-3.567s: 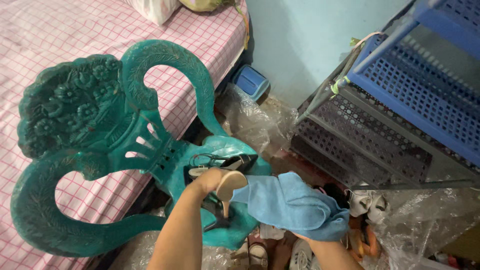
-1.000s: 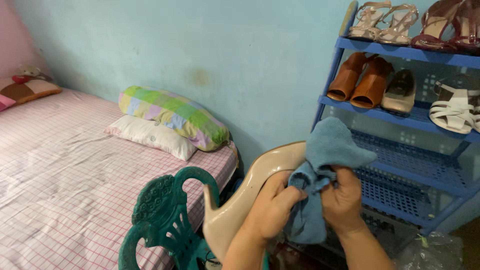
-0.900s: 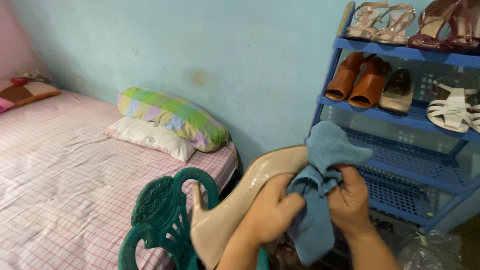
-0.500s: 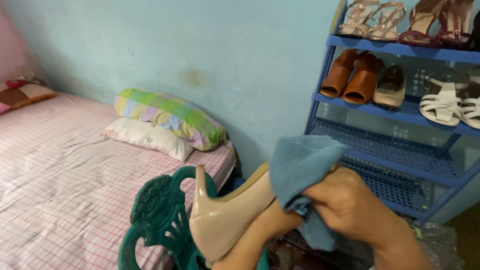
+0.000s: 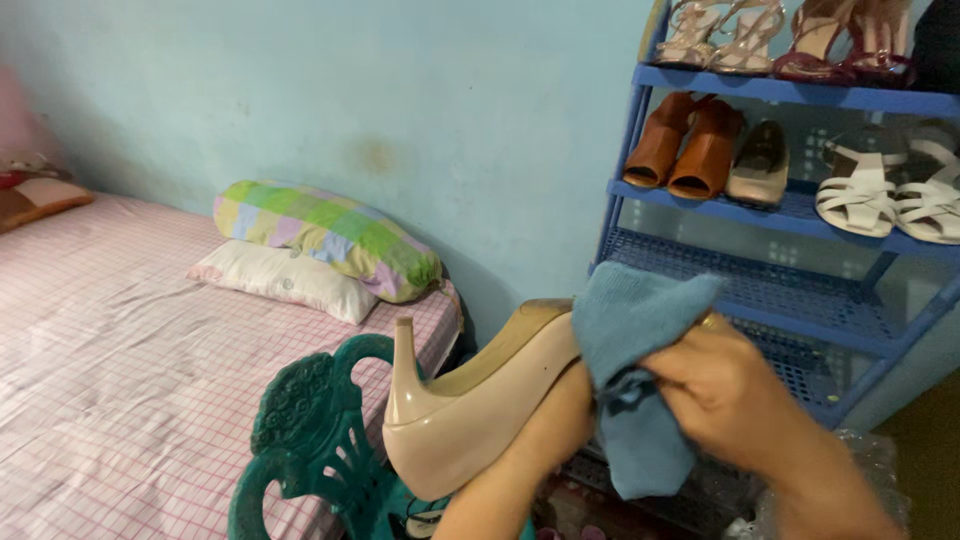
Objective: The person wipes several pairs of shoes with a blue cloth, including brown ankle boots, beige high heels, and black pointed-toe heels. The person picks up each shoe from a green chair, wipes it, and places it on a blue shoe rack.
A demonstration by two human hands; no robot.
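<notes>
Far left: bed (image 5: 120, 330) with pink checked sheet, a brownish cushion (image 5: 40, 195) at its far edge. Two pillows against the pale blue-green wall (image 5: 400, 90): white pillow (image 5: 275, 280) below, multicolour checked pillow (image 5: 330, 235) on top of it. Wall has a faint stain near the middle.

Lower centre: green plastic chair (image 5: 310, 440) with carved backrest, standing beside the bed corner, only the top of it in view.

Centre: beige high-heel shoe (image 5: 470, 400), glossy, held in the air above the chair. Long axis runs diagonally, lower left to upper right. Heel end at left, thin heel sticking straight up; toe end points up and right and disappears under the cloth. Sole side faces up.

Left hand (image 5: 565, 410) mostly hidden behind the shoe and cloth; it supports the shoe from beneath, fingers wrapped on it, exact grip can't be made out fully.

Blue cloth (image 5: 635, 370) draped over the toe end, bunched and hanging down. Right hand (image 5: 735, 395) clenched around the cloth, pressing it on the shoe's toe area.

Right: blue plastic shoe rack (image 5: 790, 215) with perforated shelves. Top shelf: strappy heels (image 5: 720, 35). Next shelf: tan block-heel shoes (image 5: 685, 145), a beige flat shoe (image 5: 757, 165), white sandals (image 5: 885, 195). Lower shelves bare. Clear plastic wrap (image 5: 870, 460) at bottom right.
</notes>
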